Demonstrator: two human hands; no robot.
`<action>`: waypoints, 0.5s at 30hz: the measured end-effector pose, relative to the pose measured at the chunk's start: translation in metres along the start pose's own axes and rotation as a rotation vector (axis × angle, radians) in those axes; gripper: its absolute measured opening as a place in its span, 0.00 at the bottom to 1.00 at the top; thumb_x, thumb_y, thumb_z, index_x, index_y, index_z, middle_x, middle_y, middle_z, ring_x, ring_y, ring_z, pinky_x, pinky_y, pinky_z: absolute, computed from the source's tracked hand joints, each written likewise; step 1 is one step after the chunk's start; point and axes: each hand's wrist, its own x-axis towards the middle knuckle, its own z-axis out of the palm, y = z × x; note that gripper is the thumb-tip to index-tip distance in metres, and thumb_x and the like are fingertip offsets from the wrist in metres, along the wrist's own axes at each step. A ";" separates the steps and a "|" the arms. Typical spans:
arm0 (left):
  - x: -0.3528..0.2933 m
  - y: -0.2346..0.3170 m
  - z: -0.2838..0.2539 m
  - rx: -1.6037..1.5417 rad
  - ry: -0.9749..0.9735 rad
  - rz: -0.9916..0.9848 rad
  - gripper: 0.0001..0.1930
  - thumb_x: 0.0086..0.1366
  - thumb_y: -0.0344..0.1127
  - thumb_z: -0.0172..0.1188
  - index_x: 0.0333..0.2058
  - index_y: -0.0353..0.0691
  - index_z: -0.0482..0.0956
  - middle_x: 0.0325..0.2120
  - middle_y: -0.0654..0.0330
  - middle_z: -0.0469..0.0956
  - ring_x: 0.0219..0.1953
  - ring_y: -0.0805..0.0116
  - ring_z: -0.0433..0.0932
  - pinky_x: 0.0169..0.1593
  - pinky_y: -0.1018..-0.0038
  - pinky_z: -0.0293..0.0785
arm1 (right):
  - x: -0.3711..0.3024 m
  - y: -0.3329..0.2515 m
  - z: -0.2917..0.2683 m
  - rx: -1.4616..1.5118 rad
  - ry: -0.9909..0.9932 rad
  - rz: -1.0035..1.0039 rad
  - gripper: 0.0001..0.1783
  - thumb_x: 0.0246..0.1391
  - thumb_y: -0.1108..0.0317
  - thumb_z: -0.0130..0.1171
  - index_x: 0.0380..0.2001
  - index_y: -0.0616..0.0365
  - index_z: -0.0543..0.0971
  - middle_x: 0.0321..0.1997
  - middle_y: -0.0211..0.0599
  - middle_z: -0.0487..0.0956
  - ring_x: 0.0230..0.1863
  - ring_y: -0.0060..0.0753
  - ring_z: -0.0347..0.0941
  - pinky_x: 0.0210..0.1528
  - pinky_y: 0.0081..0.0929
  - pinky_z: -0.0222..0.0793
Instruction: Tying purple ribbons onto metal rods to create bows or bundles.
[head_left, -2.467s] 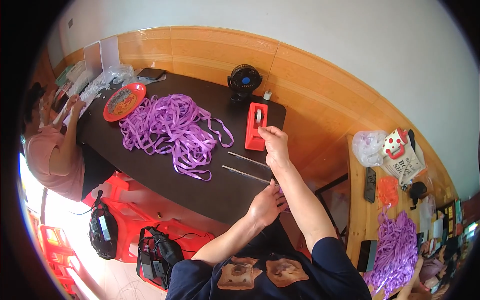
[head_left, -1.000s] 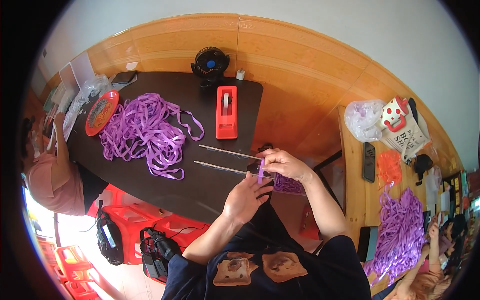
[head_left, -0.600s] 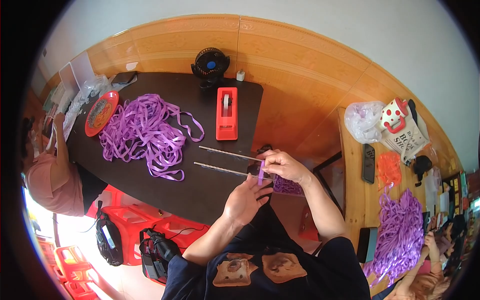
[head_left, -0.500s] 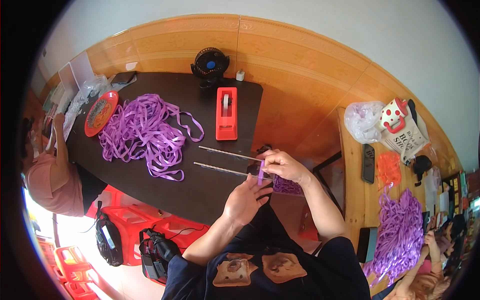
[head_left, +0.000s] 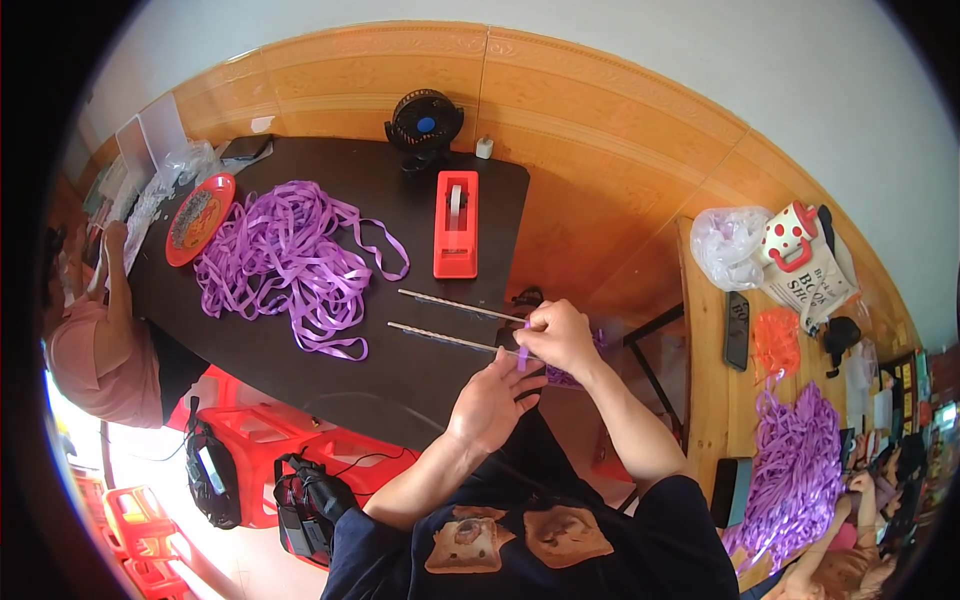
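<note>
Pinching the purple ribbon (head_left: 523, 362) near the right end of the rods (head_left: 440, 335), your right hand (head_left: 560, 338), in the head view, seemingly holds it taut across them. Your left hand (head_left: 488, 408) sits palm up beside the rods, fingers loosely spread, perhaps for support.
</note>
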 end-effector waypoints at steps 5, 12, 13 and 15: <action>0.000 0.000 -0.001 -0.034 -0.016 0.000 0.20 0.72 0.51 0.39 0.48 0.43 0.68 0.47 0.59 0.70 0.51 0.63 0.67 0.52 0.67 0.61 | -0.016 -0.017 0.016 -0.469 0.425 -0.137 0.12 0.37 0.59 0.61 0.13 0.57 0.78 0.22 0.38 0.77 0.39 0.43 0.71 0.40 0.45 0.55; 0.001 -0.002 -0.003 -0.047 -0.044 -0.002 0.23 0.72 0.52 0.39 0.52 0.39 0.67 0.48 0.60 0.70 0.49 0.67 0.67 0.53 0.68 0.61 | -0.028 -0.017 0.029 -0.711 0.634 -0.176 0.16 0.41 0.52 0.62 0.18 0.53 0.82 0.25 0.34 0.78 0.40 0.39 0.71 0.38 0.44 0.56; 0.002 -0.002 -0.003 -0.045 -0.046 -0.004 0.23 0.72 0.52 0.39 0.52 0.39 0.67 0.48 0.60 0.70 0.49 0.67 0.67 0.53 0.68 0.61 | -0.029 -0.016 0.030 -0.713 0.625 -0.163 0.16 0.42 0.50 0.61 0.19 0.52 0.83 0.26 0.35 0.79 0.40 0.39 0.70 0.38 0.44 0.56; 0.001 -0.002 -0.003 -0.048 -0.058 0.004 0.23 0.71 0.51 0.39 0.52 0.40 0.67 0.48 0.60 0.70 0.49 0.67 0.67 0.53 0.68 0.61 | -0.030 -0.012 0.032 -0.713 0.619 -0.149 0.17 0.43 0.49 0.61 0.20 0.52 0.83 0.27 0.37 0.79 0.40 0.40 0.69 0.38 0.44 0.55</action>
